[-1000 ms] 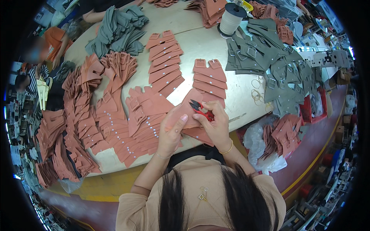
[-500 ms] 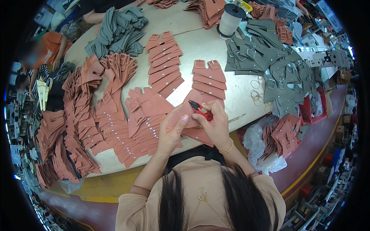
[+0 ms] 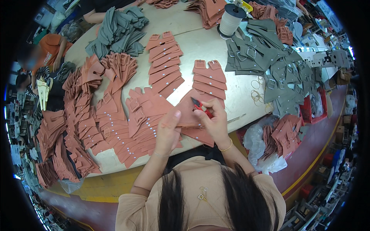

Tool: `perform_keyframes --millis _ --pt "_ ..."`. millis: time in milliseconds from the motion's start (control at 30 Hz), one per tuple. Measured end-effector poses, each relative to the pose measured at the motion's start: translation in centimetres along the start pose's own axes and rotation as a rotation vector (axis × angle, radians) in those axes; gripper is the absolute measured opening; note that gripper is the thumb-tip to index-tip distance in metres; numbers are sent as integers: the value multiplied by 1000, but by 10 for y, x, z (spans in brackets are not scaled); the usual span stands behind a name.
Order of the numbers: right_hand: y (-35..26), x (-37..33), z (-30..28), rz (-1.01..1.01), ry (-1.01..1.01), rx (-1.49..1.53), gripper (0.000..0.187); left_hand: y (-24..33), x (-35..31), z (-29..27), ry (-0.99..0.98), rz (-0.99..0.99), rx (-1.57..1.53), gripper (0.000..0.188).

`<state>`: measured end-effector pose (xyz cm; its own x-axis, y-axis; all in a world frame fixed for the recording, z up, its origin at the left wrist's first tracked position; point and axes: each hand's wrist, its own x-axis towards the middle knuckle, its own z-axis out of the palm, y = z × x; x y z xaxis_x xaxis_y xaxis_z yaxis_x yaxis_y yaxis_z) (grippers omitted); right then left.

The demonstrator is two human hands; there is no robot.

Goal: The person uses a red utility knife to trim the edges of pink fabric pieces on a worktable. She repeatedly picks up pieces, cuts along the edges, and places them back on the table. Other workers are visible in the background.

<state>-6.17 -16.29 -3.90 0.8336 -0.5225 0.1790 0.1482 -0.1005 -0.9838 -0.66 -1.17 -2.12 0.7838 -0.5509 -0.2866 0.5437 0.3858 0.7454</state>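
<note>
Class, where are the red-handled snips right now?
In the head view, slightly right of centre: the red-handled snips are in the right hand, pointing over a coral piece.

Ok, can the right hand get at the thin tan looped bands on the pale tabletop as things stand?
Probably yes: just pale tabletop lies between the right hand and the bands, though the red-handled dark-bladed snips it holds may hinder picking one up.

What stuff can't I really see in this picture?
In the head view:
Red snips: grips mostly covered by the right hand.
Left hand: most fingers hidden under the salmon piece.
Black-sleeved person: mostly cut off by the top edge.
White spots: too small to tell what they are.
</note>
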Motion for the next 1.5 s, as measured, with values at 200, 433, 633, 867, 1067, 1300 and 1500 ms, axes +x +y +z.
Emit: perform_keyframes --millis 200,433,633,867,1067,1300,1500 --pt "4 -2 -23 2 -63 -168 36 11 8 -10 -95 -204 -633 57" --pt "-7 -13 -37 -140 -186 -401 34 16 8 -11 -203 -225 -677 65" --pt "-9 -12 -32 -137 -142 -383 32 18 7 -5 -179 -200 -655 65" --pt "-9 -12 -31 -114 -118 -370 30 16 7 0 -183 -164 -638 66" --pt "-1 -11 -34 -75 -81 -339 27 13 10 2 -143 -186 -591 66" --pt "17 -10 -47 9 -30 -271 25 10 27 8 -128 -221 -513 63" --pt "29 -8 -79 98 151 -85 24 5 142 21 8 171 316 56"
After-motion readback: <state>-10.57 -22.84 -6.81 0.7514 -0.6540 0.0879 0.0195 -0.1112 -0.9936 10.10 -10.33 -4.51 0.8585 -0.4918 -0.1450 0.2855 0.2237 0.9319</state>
